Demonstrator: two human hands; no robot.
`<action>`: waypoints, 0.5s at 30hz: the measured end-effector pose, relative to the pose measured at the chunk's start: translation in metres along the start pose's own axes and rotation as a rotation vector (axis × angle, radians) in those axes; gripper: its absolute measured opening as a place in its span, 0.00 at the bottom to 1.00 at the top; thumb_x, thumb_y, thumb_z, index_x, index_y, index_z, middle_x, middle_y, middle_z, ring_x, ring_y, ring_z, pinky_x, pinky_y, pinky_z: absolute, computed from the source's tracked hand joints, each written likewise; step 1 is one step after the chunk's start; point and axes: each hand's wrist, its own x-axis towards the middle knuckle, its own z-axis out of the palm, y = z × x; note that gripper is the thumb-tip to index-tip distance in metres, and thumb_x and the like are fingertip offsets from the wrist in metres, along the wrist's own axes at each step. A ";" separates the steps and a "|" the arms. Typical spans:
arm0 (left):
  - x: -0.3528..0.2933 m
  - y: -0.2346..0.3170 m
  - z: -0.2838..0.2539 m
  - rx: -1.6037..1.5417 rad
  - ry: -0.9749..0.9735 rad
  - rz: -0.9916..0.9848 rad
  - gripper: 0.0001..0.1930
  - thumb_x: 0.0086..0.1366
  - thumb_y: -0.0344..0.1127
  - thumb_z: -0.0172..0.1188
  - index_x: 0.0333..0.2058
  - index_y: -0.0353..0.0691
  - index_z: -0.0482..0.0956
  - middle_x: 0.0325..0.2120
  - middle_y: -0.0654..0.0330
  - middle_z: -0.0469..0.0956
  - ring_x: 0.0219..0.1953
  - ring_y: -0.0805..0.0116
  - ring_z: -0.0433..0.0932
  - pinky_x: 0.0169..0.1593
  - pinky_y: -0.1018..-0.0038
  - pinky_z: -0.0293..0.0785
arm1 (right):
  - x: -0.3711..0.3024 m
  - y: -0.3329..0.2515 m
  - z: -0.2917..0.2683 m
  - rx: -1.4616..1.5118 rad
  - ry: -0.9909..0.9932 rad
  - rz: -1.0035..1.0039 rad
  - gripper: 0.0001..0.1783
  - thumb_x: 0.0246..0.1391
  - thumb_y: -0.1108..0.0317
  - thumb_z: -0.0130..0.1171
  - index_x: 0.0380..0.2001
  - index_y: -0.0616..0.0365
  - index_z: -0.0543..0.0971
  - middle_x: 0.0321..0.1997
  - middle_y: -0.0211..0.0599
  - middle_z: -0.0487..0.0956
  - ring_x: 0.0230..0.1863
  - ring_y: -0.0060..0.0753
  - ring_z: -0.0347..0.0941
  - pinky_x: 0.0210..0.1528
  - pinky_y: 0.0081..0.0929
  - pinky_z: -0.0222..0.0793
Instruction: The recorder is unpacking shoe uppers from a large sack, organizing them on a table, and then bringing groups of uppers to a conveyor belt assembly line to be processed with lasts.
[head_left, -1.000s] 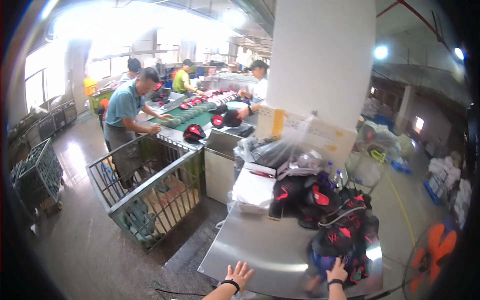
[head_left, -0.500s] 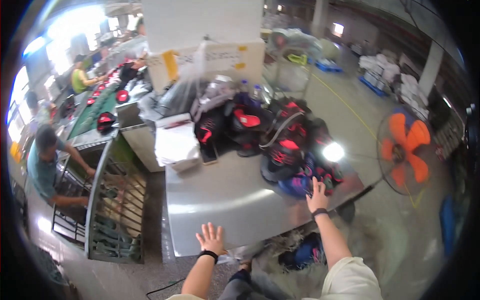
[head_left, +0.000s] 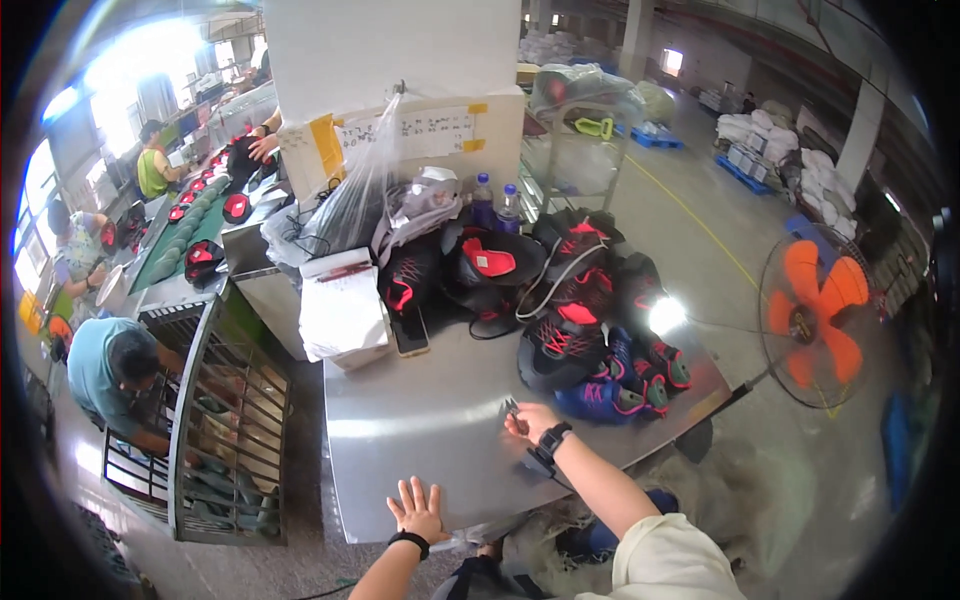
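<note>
the right hand is closed round a small dark tool, its tip poking out over the metal surface, near the blue shoe. the left hand lies palm down at the surface's near edge, fingers spread. from where i stand, black shoes with red trim sit heaped beyond, and an orange fan stands off to the right.

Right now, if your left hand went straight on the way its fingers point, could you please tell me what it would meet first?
The left hand would probably meet the phone first, across the table, though the fisheye bend leaves its line uncertain.
</note>
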 end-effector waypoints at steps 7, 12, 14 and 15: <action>0.029 0.031 -0.016 -0.008 0.075 0.153 0.56 0.39 0.60 0.64 0.60 0.46 0.40 0.59 0.38 0.26 0.60 0.34 0.24 0.53 0.35 0.29 | 0.130 -0.094 -0.060 -0.563 0.187 -0.519 0.26 0.44 0.74 0.50 0.49 0.59 0.60 0.30 0.39 0.73 0.39 0.38 0.71 0.33 0.36 0.72; -0.002 -0.002 -0.008 -0.083 0.110 -0.011 0.52 0.39 0.56 0.66 0.60 0.48 0.45 0.60 0.41 0.32 0.61 0.38 0.26 0.54 0.37 0.27 | 0.065 -0.048 0.062 -0.209 -0.233 -0.499 0.19 0.46 0.74 0.51 0.44 0.56 0.65 0.31 0.37 0.75 0.28 0.28 0.73 0.27 0.24 0.68; 0.004 -0.008 0.011 -0.136 0.169 -0.017 0.54 0.35 0.56 0.68 0.59 0.47 0.47 0.60 0.39 0.32 0.61 0.38 0.25 0.54 0.36 0.27 | 0.012 -0.008 0.058 -0.274 -0.328 -0.436 0.13 0.51 0.71 0.51 0.41 0.54 0.66 0.29 0.32 0.74 0.27 0.25 0.71 0.27 0.21 0.65; -0.002 -0.007 -0.001 -0.101 0.096 -0.018 0.58 0.34 0.56 0.69 0.59 0.42 0.42 0.59 0.38 0.29 0.61 0.37 0.24 0.55 0.37 0.29 | -0.019 0.015 0.051 -0.307 -0.320 -0.459 0.09 0.51 0.71 0.49 0.38 0.54 0.69 0.26 0.28 0.73 0.26 0.21 0.69 0.29 0.18 0.64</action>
